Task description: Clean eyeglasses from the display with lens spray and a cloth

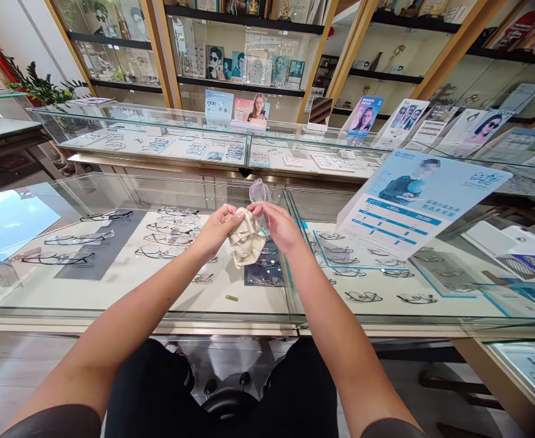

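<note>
Above the glass display counter, my left hand (219, 230) grips a crumpled beige cleaning cloth (244, 240) between thumb and fingers. A pair of eyeglasses (259, 191) with thin, clear-looking rims is in my right hand (280, 225), its fingers closed around the frame. One lens points up and away from me; the other, with a bluish glint, is beside the cloth. The cloth touches the glasses near the right fingertips and covers part of them. Both hands are close together.
Under the counter's glass top (213, 304) lie several rows of eyeglasses (167, 234). A large blue-and-white sign (413, 201) stands to the right. White boxes (495, 243) are at the far right. Behind runs another glass showcase (158, 131).
</note>
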Motion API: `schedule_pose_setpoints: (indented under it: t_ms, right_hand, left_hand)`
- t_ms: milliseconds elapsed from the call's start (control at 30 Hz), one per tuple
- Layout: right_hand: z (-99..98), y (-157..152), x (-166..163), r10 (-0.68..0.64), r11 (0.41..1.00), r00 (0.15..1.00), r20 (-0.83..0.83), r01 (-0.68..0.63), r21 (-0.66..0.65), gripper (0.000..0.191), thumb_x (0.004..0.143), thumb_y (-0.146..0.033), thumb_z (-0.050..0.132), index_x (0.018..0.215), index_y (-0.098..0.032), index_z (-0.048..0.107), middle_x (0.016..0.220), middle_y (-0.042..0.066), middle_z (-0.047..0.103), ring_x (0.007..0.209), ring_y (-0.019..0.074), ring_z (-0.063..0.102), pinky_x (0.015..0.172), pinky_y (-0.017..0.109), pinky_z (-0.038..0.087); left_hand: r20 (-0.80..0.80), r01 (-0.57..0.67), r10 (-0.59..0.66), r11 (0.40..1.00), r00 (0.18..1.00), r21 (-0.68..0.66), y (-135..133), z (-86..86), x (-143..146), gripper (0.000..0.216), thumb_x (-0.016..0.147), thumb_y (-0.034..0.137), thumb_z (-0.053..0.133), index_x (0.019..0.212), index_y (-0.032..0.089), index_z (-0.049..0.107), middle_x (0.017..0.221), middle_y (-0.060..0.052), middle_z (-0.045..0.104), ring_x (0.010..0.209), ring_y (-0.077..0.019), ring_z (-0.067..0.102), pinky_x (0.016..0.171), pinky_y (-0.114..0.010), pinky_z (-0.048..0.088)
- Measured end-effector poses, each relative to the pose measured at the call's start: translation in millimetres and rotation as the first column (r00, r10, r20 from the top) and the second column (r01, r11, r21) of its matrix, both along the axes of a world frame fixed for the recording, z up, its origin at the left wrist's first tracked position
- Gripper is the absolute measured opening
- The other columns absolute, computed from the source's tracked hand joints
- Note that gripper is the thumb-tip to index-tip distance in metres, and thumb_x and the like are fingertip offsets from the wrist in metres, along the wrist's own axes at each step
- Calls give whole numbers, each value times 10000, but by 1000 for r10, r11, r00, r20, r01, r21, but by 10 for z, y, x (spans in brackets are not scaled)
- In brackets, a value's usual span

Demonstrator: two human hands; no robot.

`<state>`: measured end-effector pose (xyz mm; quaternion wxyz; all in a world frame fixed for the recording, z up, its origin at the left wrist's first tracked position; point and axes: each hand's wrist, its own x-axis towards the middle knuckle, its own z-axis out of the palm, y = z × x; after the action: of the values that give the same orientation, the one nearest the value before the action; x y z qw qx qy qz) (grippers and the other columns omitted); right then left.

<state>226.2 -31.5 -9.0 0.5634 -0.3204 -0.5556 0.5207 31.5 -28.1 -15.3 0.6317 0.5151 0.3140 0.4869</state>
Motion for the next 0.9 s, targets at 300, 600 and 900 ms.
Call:
schedule_pose_setpoints:
  t_ms: [300,600,900]
  right_hand:
    - [5,-16,64,129,991,972,196,-133,7,430,871,-625,806,749,-212,822,1258,93,708,1313,298,591,1223,409,379]
    - [30,-35,64,144,988,965,221,-151,16,388,901,-580,777,694,-253,808,1087,81,743,1498,317,495,1290,412,296]
    - [23,-39,56,104,994,982,155,-109,28,390,911,-575,788,724,-233,814,1419,78,720,1456,313,573,1288,412,349]
  left_hand:
    - [18,-63,63,998,998,1,9,4,2,713,612,692,1013,879,215,556,718,36,660,606,-101,529,567,-227,369]
    - [32,-75,75,997,997,-10,12,4,-2,718,615,672,1019,921,221,551,697,66,643,591,-90,511,582,-224,378]
    - [116,-64,64,998,991,-3,35,0,-10,680,649,632,1017,921,226,544,716,57,629,614,-110,528,607,-240,410]
